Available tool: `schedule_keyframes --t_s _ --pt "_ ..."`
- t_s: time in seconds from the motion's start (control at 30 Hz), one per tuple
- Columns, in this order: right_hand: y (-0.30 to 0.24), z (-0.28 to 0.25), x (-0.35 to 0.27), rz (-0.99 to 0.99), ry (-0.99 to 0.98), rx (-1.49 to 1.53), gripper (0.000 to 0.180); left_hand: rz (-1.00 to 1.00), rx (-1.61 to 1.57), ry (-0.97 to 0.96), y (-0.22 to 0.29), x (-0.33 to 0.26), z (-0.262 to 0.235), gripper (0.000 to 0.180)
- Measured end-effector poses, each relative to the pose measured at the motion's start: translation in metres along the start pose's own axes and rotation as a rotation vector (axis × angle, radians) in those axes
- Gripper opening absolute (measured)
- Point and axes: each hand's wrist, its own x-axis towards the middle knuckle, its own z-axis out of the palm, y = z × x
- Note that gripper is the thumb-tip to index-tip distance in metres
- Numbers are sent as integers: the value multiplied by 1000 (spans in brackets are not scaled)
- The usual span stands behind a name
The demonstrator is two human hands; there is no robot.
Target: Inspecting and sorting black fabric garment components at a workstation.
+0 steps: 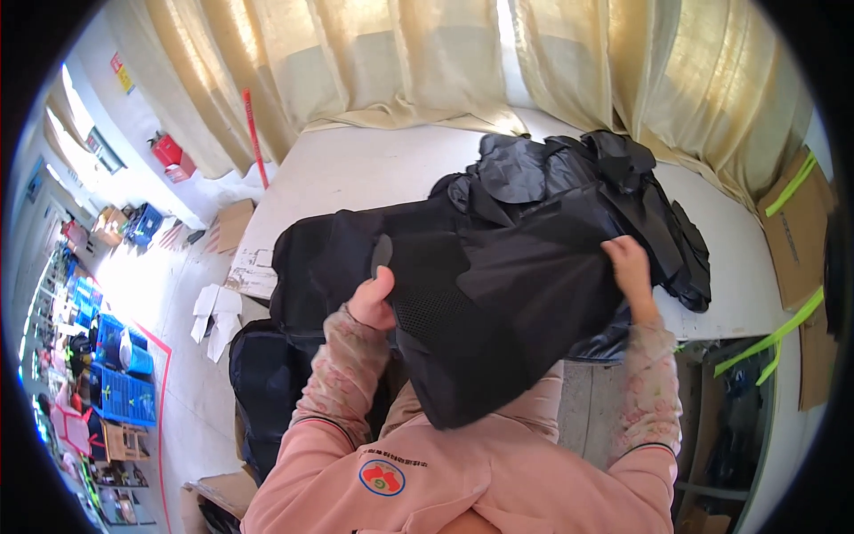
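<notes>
I hold up a large black fabric piece point(525, 311) with a patch of perforated mesh near its left edge. My left hand point(372, 300) is closed on that left edge, thumb on top and the other fingers hidden behind the cloth. At the upper right edge my right hand point(628, 267) pinches the fabric between thumb and fingers. The lower corner of the piece hangs over my lap. Behind it, a pile of crumpled black fabric pieces point(525, 169) lies on the white table point(356, 165). More flat black pieces point(307, 262) lie under and left of my left hand.
Beige curtains point(356, 62) hang behind the table. Black padded pieces point(258, 374) stand low at my left, above an open cardboard box point(222, 489). Cardboard with yellow-green straps point(792, 240) leans at the right. Blue crates point(124, 392) stand on the floor far left.
</notes>
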Motion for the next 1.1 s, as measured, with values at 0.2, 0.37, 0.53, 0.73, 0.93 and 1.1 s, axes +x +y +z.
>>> schedule_keyframes --t_s 0.2,0.37,0.53,0.73,0.93,1.1 --pt "-79 -126 -2 -12 225 -38 44 214 1534 -13 56 23 -17 44" --pt "-179 -126 -29 -401 -113 -6 24 769 1444 -386 47 84 111 69" --pt "-243 -87 -46 -696 -242 -76 21 790 1631 -665 35 101 162 47" --pt "-212 -100 -51 -545 -1 -189 21 854 1677 -545 37 124 157 26" --pt "-132 -137 -56 -464 180 -423 23 889 1677 -449 52 131 163 24" --pt "-128 -135 -64 -441 205 -329 22 968 1733 -457 43 134 166 25"
